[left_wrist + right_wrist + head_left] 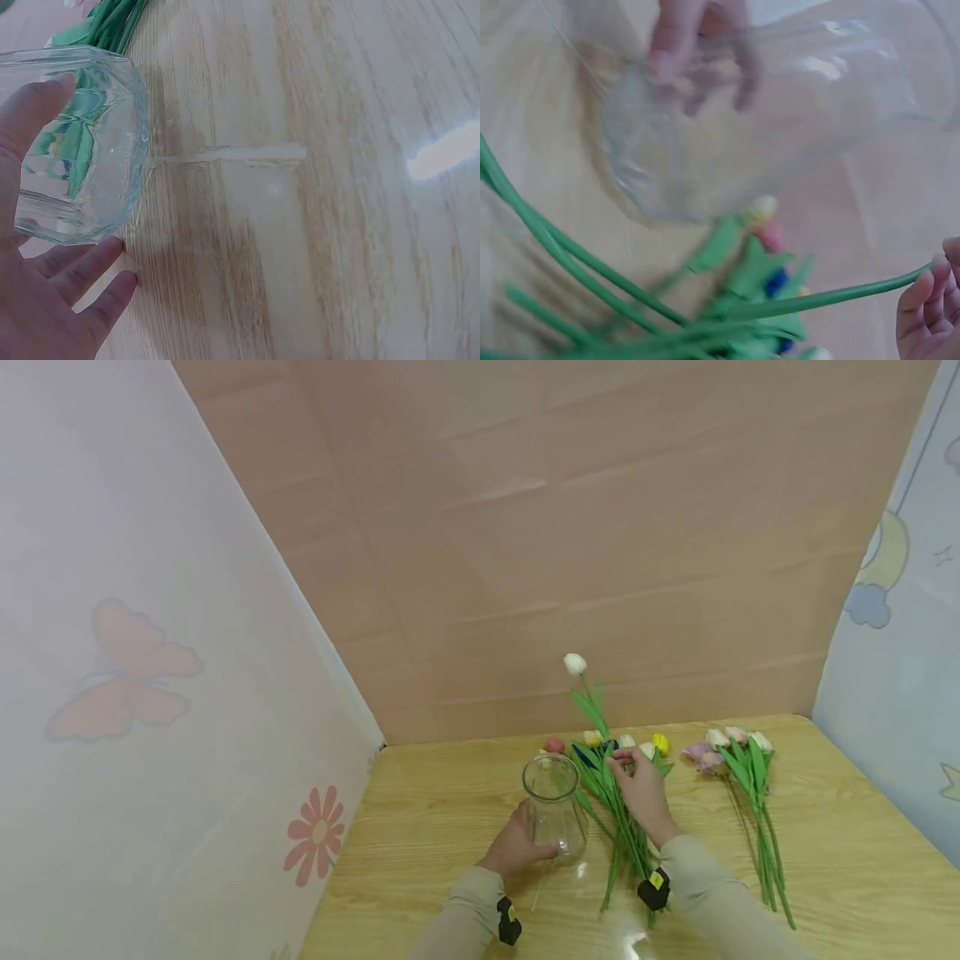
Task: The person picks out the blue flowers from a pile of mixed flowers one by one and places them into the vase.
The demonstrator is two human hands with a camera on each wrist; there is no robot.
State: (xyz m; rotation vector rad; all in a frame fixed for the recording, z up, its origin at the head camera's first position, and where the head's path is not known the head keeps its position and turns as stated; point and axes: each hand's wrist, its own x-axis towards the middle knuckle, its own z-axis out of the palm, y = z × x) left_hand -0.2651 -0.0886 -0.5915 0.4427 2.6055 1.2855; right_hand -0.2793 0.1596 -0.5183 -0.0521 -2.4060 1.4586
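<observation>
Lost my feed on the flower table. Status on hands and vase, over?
Left hand holds the glass vase, upright, empty. Right hand pinches a white tulip stem, bloom raised. Tulip bundle lies beside vase.

vase (pixel 555 806) left of flower bunch (pixel 618 810) | 2nd bunch (pixel 750 793) right | all on table (pixel 847 860)

Head view: from above, looking forward and down over the wooden table (pixel 465 827) toward the back wall, fairly far.
Left wrist view: very close, low over the tabletop, facing the glass vase (pixel 75 142).
Right wrist view: very close, blurred, facing green stems (pixel 592 277).
Shared: vase, stems, tabletop.
</observation>
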